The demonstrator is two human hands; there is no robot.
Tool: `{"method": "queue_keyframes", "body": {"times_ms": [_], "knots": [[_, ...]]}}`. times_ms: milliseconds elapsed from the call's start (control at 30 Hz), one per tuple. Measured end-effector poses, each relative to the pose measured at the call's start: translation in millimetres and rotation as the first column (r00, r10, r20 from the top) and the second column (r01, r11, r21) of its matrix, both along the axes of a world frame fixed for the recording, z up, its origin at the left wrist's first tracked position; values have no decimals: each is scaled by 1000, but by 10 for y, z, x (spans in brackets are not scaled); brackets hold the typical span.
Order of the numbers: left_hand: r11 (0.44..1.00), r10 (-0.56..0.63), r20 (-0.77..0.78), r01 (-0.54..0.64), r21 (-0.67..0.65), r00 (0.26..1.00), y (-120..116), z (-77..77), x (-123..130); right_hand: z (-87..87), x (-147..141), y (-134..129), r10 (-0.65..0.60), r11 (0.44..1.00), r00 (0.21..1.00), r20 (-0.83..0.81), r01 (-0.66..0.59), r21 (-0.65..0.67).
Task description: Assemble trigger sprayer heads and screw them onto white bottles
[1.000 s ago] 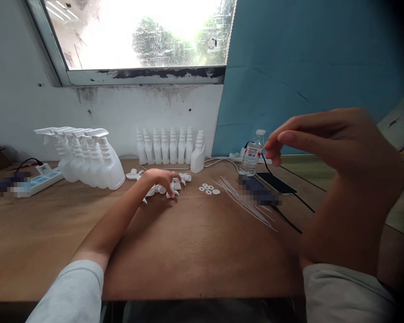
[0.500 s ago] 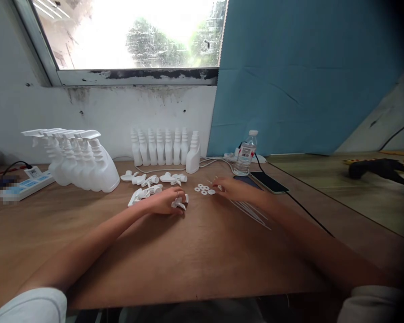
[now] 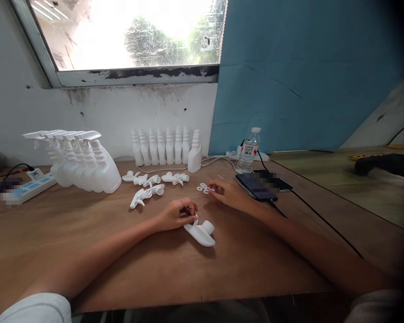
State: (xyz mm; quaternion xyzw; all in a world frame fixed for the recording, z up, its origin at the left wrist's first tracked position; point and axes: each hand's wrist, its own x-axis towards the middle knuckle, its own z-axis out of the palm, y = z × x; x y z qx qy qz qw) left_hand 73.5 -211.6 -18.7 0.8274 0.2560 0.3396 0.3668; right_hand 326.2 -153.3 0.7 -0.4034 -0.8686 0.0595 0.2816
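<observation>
A white trigger spray head point(image 3: 202, 234) is pinched by its trigger end in my left hand point(image 3: 177, 214), its broad body tilted toward me just over the table. My right hand point(image 3: 227, 194) is at a small group of flat white ring washers point(image 3: 200, 188), its thumb and fingertips closing on one at the right side of the group. More white spray heads lie left of the washers: one pair point(image 3: 147, 194) close to my left hand, others point(image 3: 175, 178) farther back. Thin white tubes point(image 3: 221, 177) are partly hidden behind my right hand.
White bottles point(image 3: 168, 148) stand in a row by the wall. At left, bottles with spray heads fitted point(image 3: 84, 163) stand beside a power strip point(image 3: 30, 187). A clear water bottle point(image 3: 248, 152), a phone point(image 3: 256, 187) and cables are at right.
My left hand has carried a spray head toward me and to the right, away from the others. My right hand has moved slightly left, onto the washers.
</observation>
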Motion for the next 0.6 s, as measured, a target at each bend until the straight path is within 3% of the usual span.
{"method": "queue_keyframes", "body": {"times_ms": [133, 300, 467, 600], "knots": [[999, -35, -106, 37, 20, 994, -34, 32, -11, 138, -165, -327, 177, 977, 957, -228, -199, -78], [970, -109, -250, 158, 184, 962, -32, 65, 5, 250, -176, -473, 328, 912, 902, -280, -380, -156], [989, 23, -163, 2, 151, 986, 9, -13, -3, 231, -112, -417, 316, 855, 886, -339, -420, -303], [984, 96, -164, -68, 165, 982, -3, -41, -12, 274, -143, -465, 372, 860, 875, -311, -451, -239]]}}
